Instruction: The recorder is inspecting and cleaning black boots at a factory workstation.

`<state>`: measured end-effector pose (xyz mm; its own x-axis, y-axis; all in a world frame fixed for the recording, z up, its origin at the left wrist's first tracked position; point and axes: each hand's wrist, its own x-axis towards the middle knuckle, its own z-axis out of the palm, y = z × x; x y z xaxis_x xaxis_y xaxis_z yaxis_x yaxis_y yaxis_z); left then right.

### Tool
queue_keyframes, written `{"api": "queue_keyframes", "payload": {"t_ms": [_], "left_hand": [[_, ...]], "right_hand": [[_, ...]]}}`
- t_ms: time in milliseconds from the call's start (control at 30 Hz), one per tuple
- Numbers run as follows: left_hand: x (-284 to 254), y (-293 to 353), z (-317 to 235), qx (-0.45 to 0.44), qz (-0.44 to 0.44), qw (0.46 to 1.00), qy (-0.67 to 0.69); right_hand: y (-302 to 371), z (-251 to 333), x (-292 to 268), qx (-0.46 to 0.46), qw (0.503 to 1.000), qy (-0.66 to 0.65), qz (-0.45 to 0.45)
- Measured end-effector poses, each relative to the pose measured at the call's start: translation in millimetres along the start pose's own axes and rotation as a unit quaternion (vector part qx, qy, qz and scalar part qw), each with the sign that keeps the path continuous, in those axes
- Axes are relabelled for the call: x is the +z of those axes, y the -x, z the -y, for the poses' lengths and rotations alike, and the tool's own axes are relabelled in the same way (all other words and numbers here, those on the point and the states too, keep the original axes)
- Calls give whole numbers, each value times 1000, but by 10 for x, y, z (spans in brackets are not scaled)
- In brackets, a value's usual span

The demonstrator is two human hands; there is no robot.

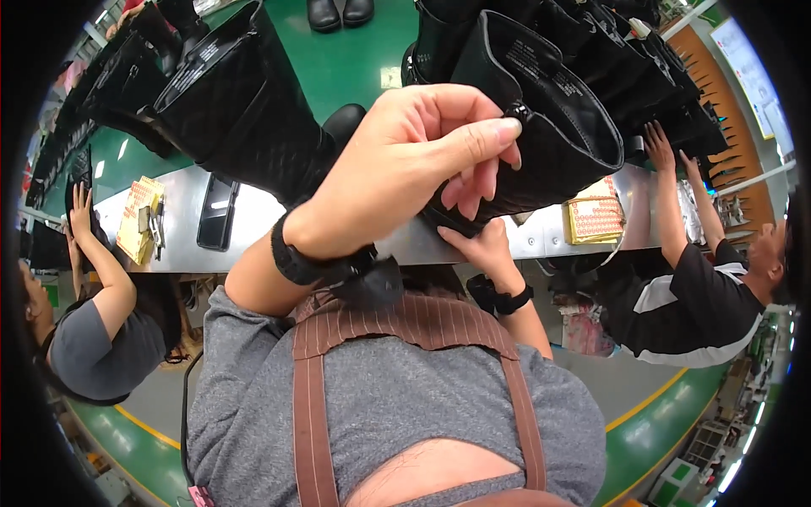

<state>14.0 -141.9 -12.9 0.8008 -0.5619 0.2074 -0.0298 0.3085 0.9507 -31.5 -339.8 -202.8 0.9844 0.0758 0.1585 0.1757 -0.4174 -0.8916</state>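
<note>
A tall black quilted boot (541,148) is tilted in front of me, its wide top opening toward the upper right. My left hand (414,156) reaches across and pinches, between thumb and index finger, a small black piece at the top edge, which looks like a zipper pull (517,111). The other fingers curl loosely. Lower down, my right hand (486,249) grips the underside of the same boot, thumb stretched to the left and the remaining fingers partly hidden. Left of my hands stands another tall black boot (245,118).
On the metal-edged bench (182,198) lie a phone (218,211), a yellow stack of label sheets (139,220) with pens, and another label stack (594,215). Black boots (617,63) crowd the far right. Co-workers sit at left (101,329) and right (693,296).
</note>
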Motion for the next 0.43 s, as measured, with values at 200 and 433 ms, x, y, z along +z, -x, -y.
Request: {"api": "queue_keyframes", "payload": {"t_ms": [200,433], "left_hand": [[-594,592,99,-92,41,971,-216],[-1286,1661,676,-196,-263,720,-611]], "right_hand": [[-75,-40,-101,64,992,-75,79],[-288,23,-50,-64,988,24,142]]}}
